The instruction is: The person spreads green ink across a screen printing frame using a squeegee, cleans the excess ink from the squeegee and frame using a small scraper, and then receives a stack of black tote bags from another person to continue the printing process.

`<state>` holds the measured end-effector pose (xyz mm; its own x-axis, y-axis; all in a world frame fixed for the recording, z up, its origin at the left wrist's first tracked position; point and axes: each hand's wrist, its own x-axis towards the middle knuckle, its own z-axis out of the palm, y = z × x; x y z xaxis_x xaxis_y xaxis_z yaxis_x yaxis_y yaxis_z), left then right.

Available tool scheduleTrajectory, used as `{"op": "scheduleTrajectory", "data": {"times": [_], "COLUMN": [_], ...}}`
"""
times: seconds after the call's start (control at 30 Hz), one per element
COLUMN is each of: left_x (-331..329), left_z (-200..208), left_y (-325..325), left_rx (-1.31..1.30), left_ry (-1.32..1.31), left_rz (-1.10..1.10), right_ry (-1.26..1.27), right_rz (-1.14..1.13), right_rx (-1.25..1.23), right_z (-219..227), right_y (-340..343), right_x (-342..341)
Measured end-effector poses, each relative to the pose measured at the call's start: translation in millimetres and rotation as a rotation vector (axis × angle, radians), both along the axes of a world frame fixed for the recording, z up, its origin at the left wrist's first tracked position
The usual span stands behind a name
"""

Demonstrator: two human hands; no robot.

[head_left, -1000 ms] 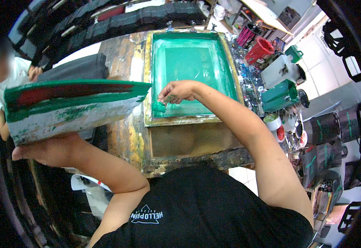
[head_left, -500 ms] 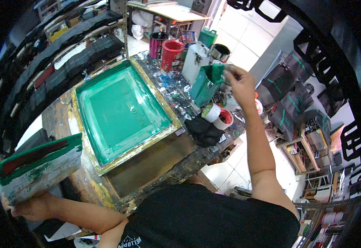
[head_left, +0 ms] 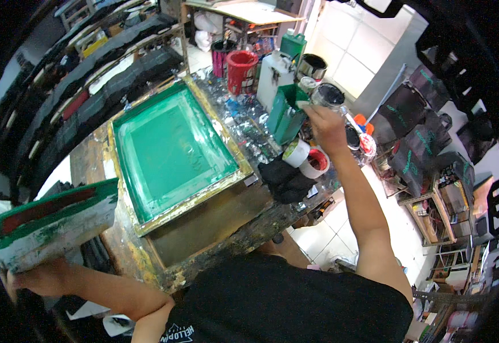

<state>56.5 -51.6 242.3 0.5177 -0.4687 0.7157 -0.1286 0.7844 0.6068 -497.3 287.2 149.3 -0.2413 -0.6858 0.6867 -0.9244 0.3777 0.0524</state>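
Note:
At the far left my left hand [head_left: 44,277] is closed around the lower side of a wide squeegee [head_left: 61,220], its long edge smeared with green and dark red ink. My right hand [head_left: 325,127] is at the right rim of a cut-open green plastic container [head_left: 286,123]. Its fingers are pinched together over the opening, with a small pale-green piece at their tips whose kind I cannot make out. Between my hands a framed printing screen [head_left: 175,154] lies on the stained workbench, its mesh coated in green ink.
Behind the green container stand a white jug [head_left: 273,77], a red bucket [head_left: 241,71] and an open can of black ink [head_left: 328,96]. Tape rolls [head_left: 316,163] and a black cloth [head_left: 286,178] lie near the right bench edge. Racks with dark fabric [head_left: 129,77] stand on the left.
My right hand has come down a little, closer to the green container's rim. The whole view has shifted slightly. My left hand still grips the squeegee in about the same place.

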Motion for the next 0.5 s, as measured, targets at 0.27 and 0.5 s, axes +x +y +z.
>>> {"op": "scheduleTrajectory", "data": {"times": [0.27,0.5], "left_x": [-61.8,-86.0], "left_z": [25.8,16.2], "left_y": [22.2,9.8], "left_rx": [0.11,0.147], "left_ry": [0.1,0.111], "left_rz": [-0.282,-0.317], "right_ry": [-0.271,-0.26], "right_rz": [0.177,0.165], "right_rx": [-0.046,0.077], "right_z": [-9.2,9.2], "right_y": [20.1,38.1], "right_x": [-23.0,-29.6]}}
